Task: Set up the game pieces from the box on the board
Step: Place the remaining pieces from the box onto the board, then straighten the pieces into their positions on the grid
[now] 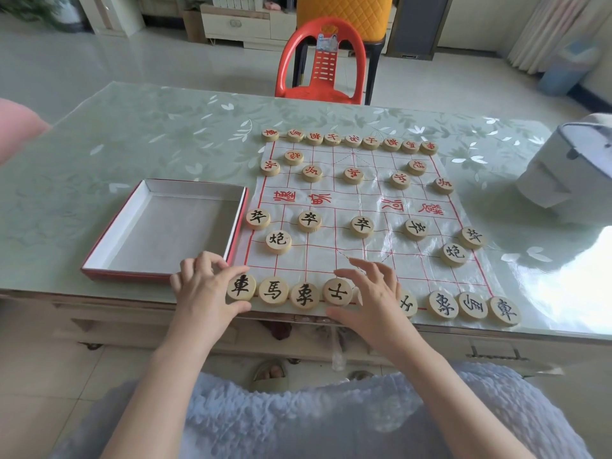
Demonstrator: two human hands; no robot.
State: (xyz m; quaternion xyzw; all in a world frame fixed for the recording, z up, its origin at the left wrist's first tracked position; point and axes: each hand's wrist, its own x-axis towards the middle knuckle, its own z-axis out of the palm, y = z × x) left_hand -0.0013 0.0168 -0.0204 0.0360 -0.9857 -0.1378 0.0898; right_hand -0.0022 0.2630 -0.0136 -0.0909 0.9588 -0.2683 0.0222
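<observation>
Far left edge: a blurred pink object [16, 127], partly out of frame. Glass-topped table [149, 134] with a pale green leaf pattern. On it, left of centre, the box [195, 187]: shallow, red outside, white inside, its right wall just beside the board's left edge. At the box's near right corner, the left hand [202, 286]; forefinger and thumb curl round the leftmost black piece [241, 287], pinching it from far and near sides at the board's near left corner. The board [357, 200] is a thin, creased sheet with a red grid, lying flat from mid-table to the near edge. Black pieces [309, 220] are on its near half: a row along the near edge, two singles one line further in, five spaced along the line before the middle band. Red pieces [352, 175] mirror this on the far half, their back row on the far edge. Beyond the table, above the board, a red plastic chair [323, 61]. The right hand [374, 299] is over the middle of the near row, fingers spread and loosely bent, gripping nothing that shows; a piece's rim peeks out under the palm, contact cannot be judged. Far right: a white lidded appliance [569, 170] on the table, well apart from the board.
</observation>
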